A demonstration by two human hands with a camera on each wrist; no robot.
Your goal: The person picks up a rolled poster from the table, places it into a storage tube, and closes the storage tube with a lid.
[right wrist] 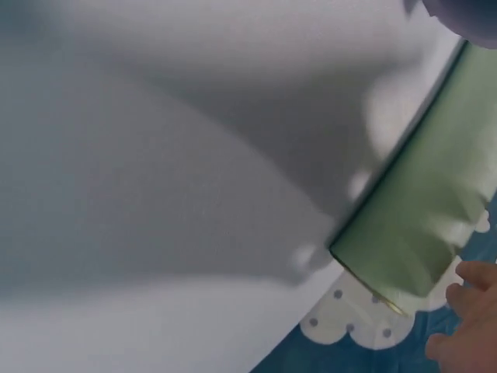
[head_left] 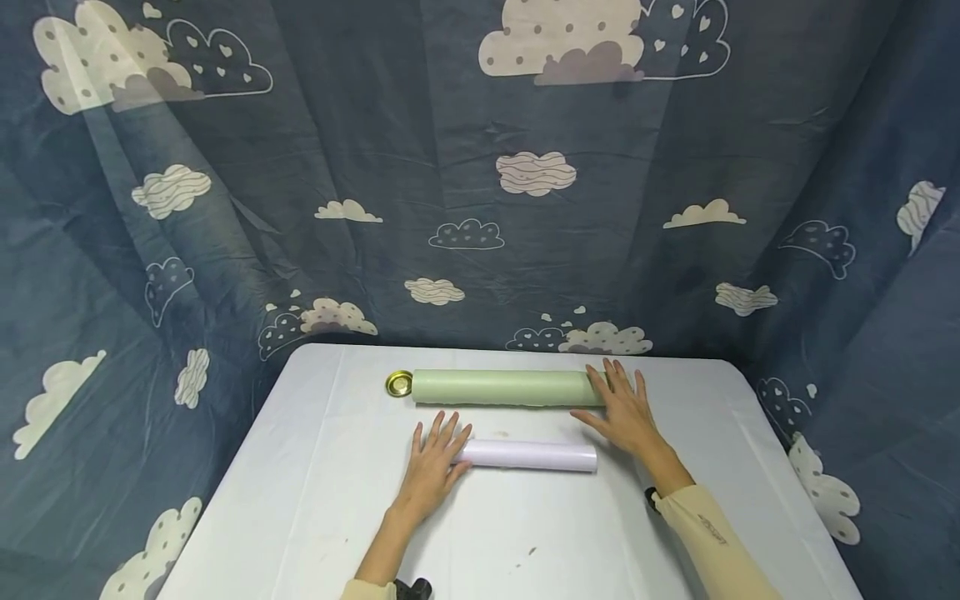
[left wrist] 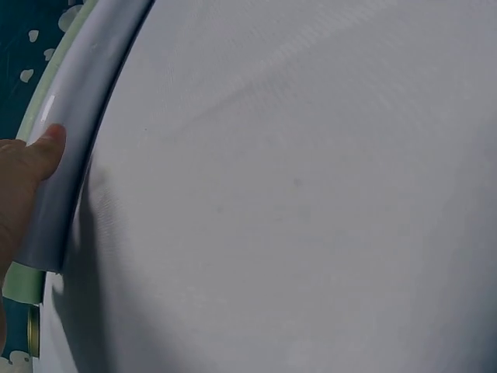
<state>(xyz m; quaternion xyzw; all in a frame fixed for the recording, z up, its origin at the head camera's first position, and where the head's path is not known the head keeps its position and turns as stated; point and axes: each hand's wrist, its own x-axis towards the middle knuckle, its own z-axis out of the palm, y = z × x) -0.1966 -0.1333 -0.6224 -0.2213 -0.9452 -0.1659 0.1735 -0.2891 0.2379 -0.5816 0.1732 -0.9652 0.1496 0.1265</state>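
In the head view, the left hand lay at the left end of the lilac roll, its fingers spread and pointing toward the far side; the right hand, fingers also spread, was at the right end of the longer green roll. The green roll lay across the table near its far edge, with a round gold piece at its left end and the cloud-patterned curtain beyond. A strip of tabletop separated the two rolls, and wide room stretched to the left, right and near edges. In the left wrist view, the thumb rested on the lilac roll near its end; the other fingers were mostly hidden. In the right wrist view, fingertips were beside the green roll's end; whether they touched it, I could not tell.
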